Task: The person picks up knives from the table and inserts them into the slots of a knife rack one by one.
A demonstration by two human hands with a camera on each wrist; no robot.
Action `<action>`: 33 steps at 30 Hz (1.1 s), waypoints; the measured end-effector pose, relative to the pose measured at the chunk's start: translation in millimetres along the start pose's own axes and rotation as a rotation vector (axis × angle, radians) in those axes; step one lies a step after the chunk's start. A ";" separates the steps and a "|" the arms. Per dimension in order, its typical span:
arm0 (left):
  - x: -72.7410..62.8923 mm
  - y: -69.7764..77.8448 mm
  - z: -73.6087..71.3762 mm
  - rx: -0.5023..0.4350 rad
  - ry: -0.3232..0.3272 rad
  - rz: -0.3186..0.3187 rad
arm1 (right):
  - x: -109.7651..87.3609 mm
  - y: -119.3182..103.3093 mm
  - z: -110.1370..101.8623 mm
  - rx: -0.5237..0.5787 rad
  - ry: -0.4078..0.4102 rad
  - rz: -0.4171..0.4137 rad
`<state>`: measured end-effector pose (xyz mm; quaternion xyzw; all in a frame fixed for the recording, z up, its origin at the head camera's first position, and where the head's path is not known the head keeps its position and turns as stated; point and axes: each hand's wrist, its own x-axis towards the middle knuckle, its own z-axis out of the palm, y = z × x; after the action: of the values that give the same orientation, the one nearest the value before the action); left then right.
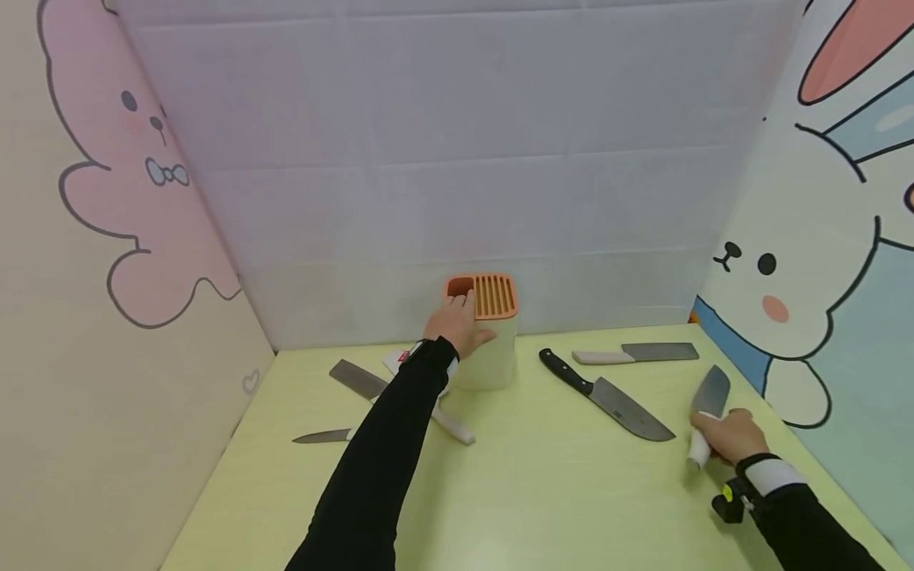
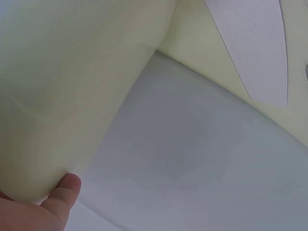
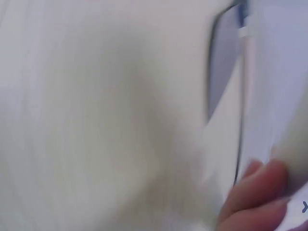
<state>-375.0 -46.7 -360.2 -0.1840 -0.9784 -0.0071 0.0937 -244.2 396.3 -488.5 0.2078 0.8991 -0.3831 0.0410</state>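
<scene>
A cream knife block (image 1: 493, 357) with an orange slotted top stands against the back wall. My left hand (image 1: 458, 323) grips it at its left side, fingers at the top rim and thumb against the body. In the left wrist view, the thumb (image 2: 65, 195) lies on the block's pale wall. Over at the right, my right hand (image 1: 731, 436) holds a kitchen knife (image 1: 712, 392) by its white handle, the blade pointing away from me. The right wrist view is blurred; curled fingers (image 3: 260, 197) show round the pale handle.
A black-handled knife (image 1: 624, 408) lies right of the block, with a white-handled cleaver (image 1: 660, 351) behind it. On the left lie another cleaver (image 1: 357, 379), a small knife (image 1: 321, 436) and a white handle (image 1: 453, 424), partly under my left arm. Printed side walls flank the yellow table (image 1: 543, 507).
</scene>
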 end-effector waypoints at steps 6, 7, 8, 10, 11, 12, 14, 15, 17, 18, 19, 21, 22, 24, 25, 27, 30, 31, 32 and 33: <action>0.1 0.0 -2.7 -0.005 -0.007 -0.002 | -10.2 -15.9 -3.8 0.264 0.022 0.087; 0.1 0.2 -3.6 -0.006 -0.010 -0.003 | -12.2 -19.8 -4.1 0.282 0.040 0.090; 0.1 0.4 -4.4 -0.006 -0.013 -0.006 | -14.2 -23.4 -4.3 0.296 0.060 0.092; 0.8 0.7 -5.1 -0.003 -0.021 -0.008 | -18.7 -30.0 -4.7 0.306 0.079 0.088; 0.8 0.8 -5.4 -0.002 -0.024 -0.008 | -21.2 -33.0 -5.1 0.306 0.083 0.080; 0.8 1.0 -5.5 -0.003 -0.024 -0.006 | -23.9 -36.4 -5.4 0.307 0.086 0.068; 0.7 1.0 -5.0 0.002 -0.024 -0.004 | -29.3 -42.6 -6.2 0.298 0.081 0.024; 0.5 1.0 -4.5 -0.001 -0.022 -0.003 | -32.1 -45.8 -6.8 0.286 0.073 -0.001; 0.2 0.5 -3.1 -0.001 -0.020 -0.001 | -37.7 -53.3 -8.9 0.265 0.061 -0.049; 0.2 0.0 -1.9 -0.001 -0.018 0.000 | -40.9 -57.3 -10.0 0.257 0.051 -0.077; 0.2 -0.1 -1.5 -0.002 -0.017 0.001 | -44.2 -61.0 -11.4 0.252 0.040 -0.108; -0.1 -0.3 -1.1 -0.012 -0.014 0.003 | -51.4 -69.6 -14.7 0.254 0.007 -0.175; -0.1 -0.4 -0.9 -0.013 -0.012 0.002 | -54.9 -73.9 -16.6 0.268 -0.020 -0.211; -0.6 -0.2 -1.0 -0.019 -0.009 0.000 | -61.4 -82.9 -20.3 0.316 -0.088 -0.285; -1.0 -0.2 -2.1 -0.023 -0.009 -0.003 | -63.7 -88.0 -22.6 0.344 -0.124 -0.322; -1.6 -0.4 -3.0 -0.024 -0.007 -0.007 | -68.3 -98.6 -27.3 0.406 -0.202 -0.370; -2.3 0.0 -3.9 -0.027 -0.010 -0.007 | -74.5 -112.0 -34.2 0.530 -0.304 -0.421; -2.4 0.1 -3.8 -0.026 -0.011 -0.005 | -76.4 -115.1 -36.2 0.578 -0.341 -0.461; -2.4 0.3 -3.6 -0.027 -0.010 -0.002 | -78.6 -118.7 -38.2 0.637 -0.383 -0.487; -2.3 0.5 -3.4 -0.027 -0.009 0.000 | -80.2 -121.6 -40.3 0.707 -0.445 -0.521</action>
<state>-372.2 -47.3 -357.3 -0.1855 -0.9786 -0.0193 0.0870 -217.0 321.9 -359.8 -0.1095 0.7057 -0.6973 0.0619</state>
